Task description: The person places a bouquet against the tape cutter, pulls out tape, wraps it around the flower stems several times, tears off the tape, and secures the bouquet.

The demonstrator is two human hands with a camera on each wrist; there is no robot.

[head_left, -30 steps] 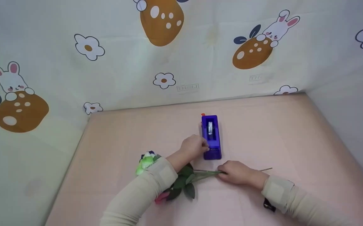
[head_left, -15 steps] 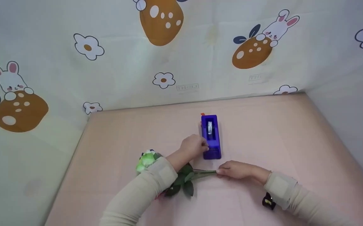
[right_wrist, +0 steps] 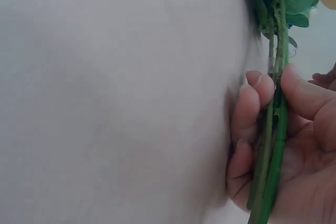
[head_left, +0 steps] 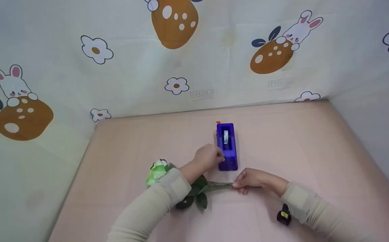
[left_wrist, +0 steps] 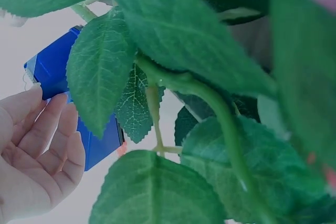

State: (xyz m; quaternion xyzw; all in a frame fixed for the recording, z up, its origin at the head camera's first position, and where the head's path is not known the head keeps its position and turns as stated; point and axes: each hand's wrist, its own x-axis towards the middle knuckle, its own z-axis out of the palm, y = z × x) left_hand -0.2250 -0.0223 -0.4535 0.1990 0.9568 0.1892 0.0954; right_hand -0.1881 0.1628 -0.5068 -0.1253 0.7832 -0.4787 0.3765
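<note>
A: Where are the two hands?

B: Apart. The left hand (head_left: 208, 157) touches the near end of the blue tape dispenser (head_left: 227, 146), its fingers bent; I cannot tell whether they pinch any tape. The right hand (head_left: 253, 178) has thumb and fingers clamped on the bundled green stems (head_left: 219, 186)

A: And which way does the bundle lie?

B: Crosswise, from the right hand out to the left, passing on the near side of the left hand. The leaves (head_left: 199, 184) sit by the left wrist, and the green-and-white flower head (head_left: 156, 173) shows beyond the left forearm

A: So what does the move turn on?

B: On the angle, I'd judge. The dispenser's long axis points away from the person, nearly square to the stems, with its near end just beyond them. The left hand is the nearer to it; the right, which steadies the stems, is a little nearer the person and to the right, clear of the dispenser
</note>
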